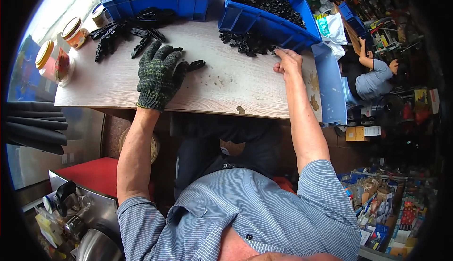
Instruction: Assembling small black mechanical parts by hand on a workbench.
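Note:
My left hand [159,79], in a dark green knitted glove, is closed over the table with a long black plastic piece [195,65] sticking out to the right by the thumb. Beyond its fingertips lie several similar long black pieces [109,37] in a loose heap. My bare right hand [289,63] is at the right side of the table, fingers curled and fingertips pinched at the edge of a pile of small black parts [247,42]. A small dark bit shows at those fingertips; its shape is too small to make out.
Two blue bins, a left one [158,7] and a right one [269,27], hold black parts at the table's [222,88] far side. Lidded jars [53,63] stand on the left. A pale blue bin [331,84] adjoins the right edge. Another person [373,79] works beyond it.

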`<state>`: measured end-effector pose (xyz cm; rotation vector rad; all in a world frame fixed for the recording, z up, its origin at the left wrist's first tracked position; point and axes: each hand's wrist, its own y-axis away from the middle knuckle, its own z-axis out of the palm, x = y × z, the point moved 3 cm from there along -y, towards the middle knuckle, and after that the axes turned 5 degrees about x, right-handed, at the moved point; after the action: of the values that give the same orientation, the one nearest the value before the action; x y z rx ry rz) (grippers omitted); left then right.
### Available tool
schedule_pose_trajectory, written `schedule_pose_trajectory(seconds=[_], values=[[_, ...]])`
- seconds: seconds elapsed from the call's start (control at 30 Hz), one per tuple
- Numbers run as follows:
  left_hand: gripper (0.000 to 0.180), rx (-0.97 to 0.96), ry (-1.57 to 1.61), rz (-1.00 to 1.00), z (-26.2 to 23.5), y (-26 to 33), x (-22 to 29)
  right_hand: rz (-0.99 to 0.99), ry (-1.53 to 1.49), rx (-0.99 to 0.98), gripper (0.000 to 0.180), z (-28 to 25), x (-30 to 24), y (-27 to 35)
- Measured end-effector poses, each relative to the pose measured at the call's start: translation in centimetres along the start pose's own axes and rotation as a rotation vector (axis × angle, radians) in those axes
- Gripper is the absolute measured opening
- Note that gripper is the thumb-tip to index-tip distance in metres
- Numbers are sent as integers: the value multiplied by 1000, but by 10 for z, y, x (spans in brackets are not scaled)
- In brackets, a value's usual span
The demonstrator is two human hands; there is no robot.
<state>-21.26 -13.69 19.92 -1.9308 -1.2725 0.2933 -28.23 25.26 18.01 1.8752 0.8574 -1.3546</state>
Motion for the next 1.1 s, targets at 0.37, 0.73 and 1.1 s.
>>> schedule_pose_trajectory(seconds=[0.37,0.73,1.1], values=[[27,254,50,59,-16,1,10,-29,-208,-238,23,-20,16,39],[43,-325,1163,-699,62,12,117,-29,-208,-470,19,-4,14,99],[26,-565,1409,-782,92,-13,127,-120,-139,-569,17,7,22,111]])
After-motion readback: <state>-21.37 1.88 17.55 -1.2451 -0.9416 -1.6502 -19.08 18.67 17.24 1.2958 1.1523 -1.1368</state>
